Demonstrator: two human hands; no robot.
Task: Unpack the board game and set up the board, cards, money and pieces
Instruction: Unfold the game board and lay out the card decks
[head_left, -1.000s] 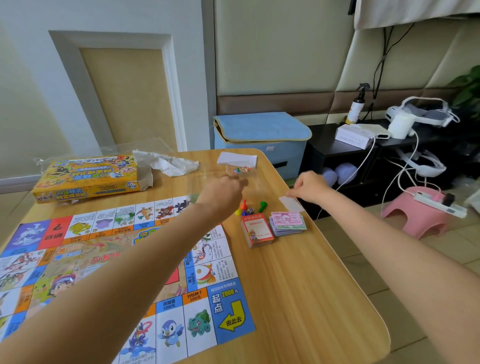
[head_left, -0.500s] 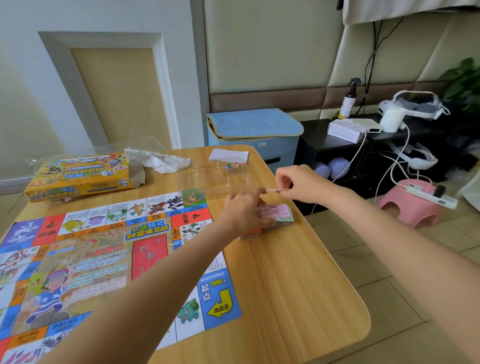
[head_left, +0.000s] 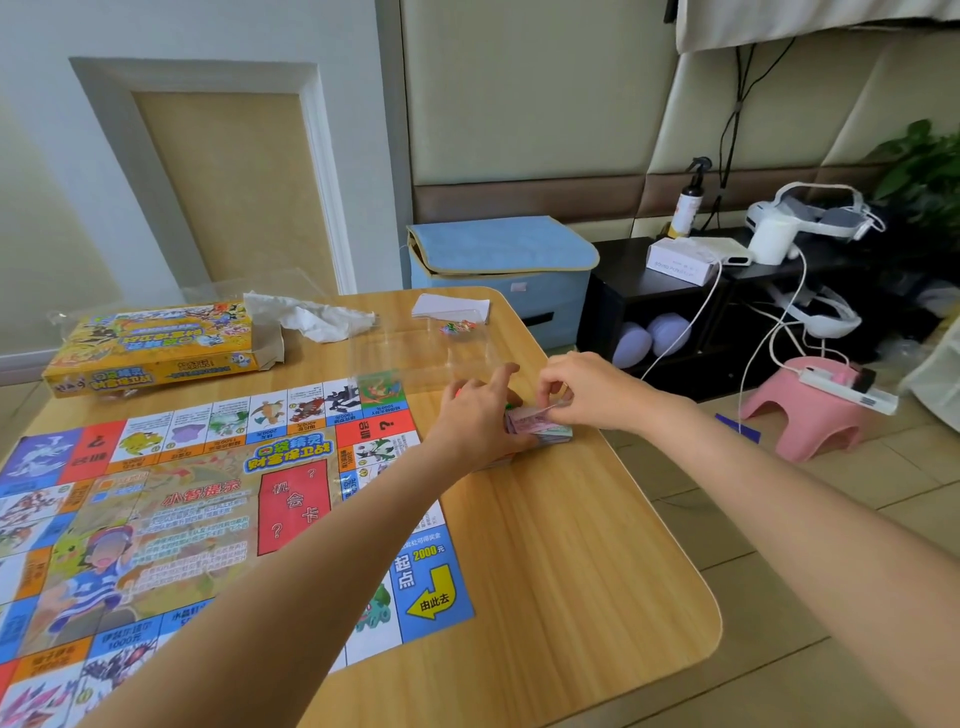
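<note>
Wooden tabletop (head_left: 545, 571) filling the lower centre of the frame. Game board (head_left: 208, 493) unfolded flat across its lower left, printed side up. Yellow game box (head_left: 150, 345) at upper left of the tabletop, crumpled white paper (head_left: 311, 317) just beside it. Clear plastic tray (head_left: 415, 353) at centre, beyond the board's far edge. White card stack (head_left: 451, 306) near the far rim. Left hand (head_left: 478, 415) at centre, fingers loosely extended over a card pile — pile mostly hidden. Right hand (head_left: 587, 389) just right of it, grip pinching the top note of the money stack (head_left: 540, 428). Stack resting on the tabletop beside the board's right edge.
</note>
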